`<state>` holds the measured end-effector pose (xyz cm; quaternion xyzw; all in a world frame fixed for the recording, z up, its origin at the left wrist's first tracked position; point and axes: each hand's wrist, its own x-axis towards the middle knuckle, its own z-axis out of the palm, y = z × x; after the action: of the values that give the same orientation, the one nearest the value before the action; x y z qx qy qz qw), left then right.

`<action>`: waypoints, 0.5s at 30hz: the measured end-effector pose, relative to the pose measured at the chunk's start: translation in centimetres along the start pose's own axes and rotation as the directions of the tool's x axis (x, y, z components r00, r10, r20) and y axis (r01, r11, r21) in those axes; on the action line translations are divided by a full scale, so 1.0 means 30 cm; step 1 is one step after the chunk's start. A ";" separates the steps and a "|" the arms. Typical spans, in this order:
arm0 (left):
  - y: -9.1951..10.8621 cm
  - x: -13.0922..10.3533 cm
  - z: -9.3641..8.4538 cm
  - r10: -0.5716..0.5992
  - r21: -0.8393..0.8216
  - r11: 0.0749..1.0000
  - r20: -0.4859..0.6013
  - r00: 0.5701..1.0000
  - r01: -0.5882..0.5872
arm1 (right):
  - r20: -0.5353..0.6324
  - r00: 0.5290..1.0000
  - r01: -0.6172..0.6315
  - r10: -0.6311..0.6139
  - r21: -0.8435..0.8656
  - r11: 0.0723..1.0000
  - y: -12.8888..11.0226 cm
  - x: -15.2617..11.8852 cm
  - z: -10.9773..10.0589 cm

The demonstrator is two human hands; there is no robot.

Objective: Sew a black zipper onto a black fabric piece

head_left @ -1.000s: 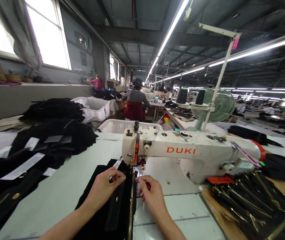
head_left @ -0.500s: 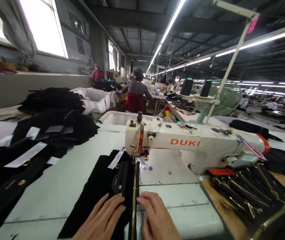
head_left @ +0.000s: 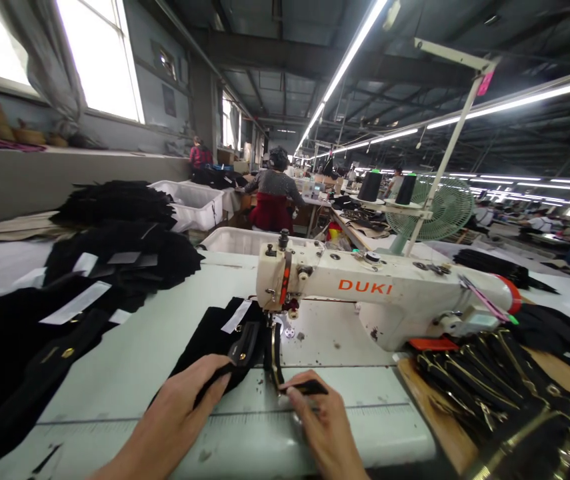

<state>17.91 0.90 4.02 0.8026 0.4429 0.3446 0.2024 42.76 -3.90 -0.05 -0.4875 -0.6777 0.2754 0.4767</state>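
A black fabric piece (head_left: 207,340) lies on the table left of the needle of a white sewing machine (head_left: 325,280). It carries a white label (head_left: 236,317) and a dark strap with a gold stud. My left hand (head_left: 185,393) is closed on the near edge of this piece, which is folded up between thumb and fingers. A black zipper (head_left: 275,353) with gold teeth runs from under the presser foot toward me. My right hand (head_left: 322,413) pinches its near end, which bends to the right. The fabric and the zipper are apart at the near end.
Black fabric pieces with white labels (head_left: 75,303) are piled at the left. More gold-toothed zippers (head_left: 485,380) lie on a wooden board at the right. White bins (head_left: 195,203) and a seated person (head_left: 275,190) are beyond the machine.
Both hands went from lying flat on the work to gripping it. The fabric's near edge has been lifted and folded, and the zipper's near end has been bent rightward, away from the fabric.
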 end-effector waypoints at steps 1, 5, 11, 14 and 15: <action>0.008 -0.001 -0.001 0.030 0.013 0.999 0.009 0.999 -0.031 | -0.002 0.998 -0.055 0.056 0.048 0.997 -0.021 0.015 -0.036; 0.024 -0.016 0.005 0.139 0.087 0.986 0.024 0.990 -0.140 | 0.082 0.990 0.125 -0.114 -0.139 0.982 -0.053 0.017 -0.067; 0.034 -0.053 0.048 0.387 0.239 0.866 0.232 0.892 -0.438 | 0.154 0.822 0.508 -0.548 -0.631 0.586 0.029 -0.095 0.122; 0.026 -0.078 0.077 0.438 0.258 0.825 0.271 0.857 -0.503 | 0.005 0.821 0.432 -0.571 -0.659 0.616 0.029 -0.124 0.163; 0.021 -0.086 0.082 0.447 0.264 0.818 0.266 0.854 -0.510 | -0.018 0.824 0.424 -0.566 -0.642 0.639 0.017 -0.126 0.156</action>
<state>19.12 -1.66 1.77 0.9397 0.2550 0.2275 0.0154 38.94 -6.77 -3.73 -0.4357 -0.7803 -0.1565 0.4205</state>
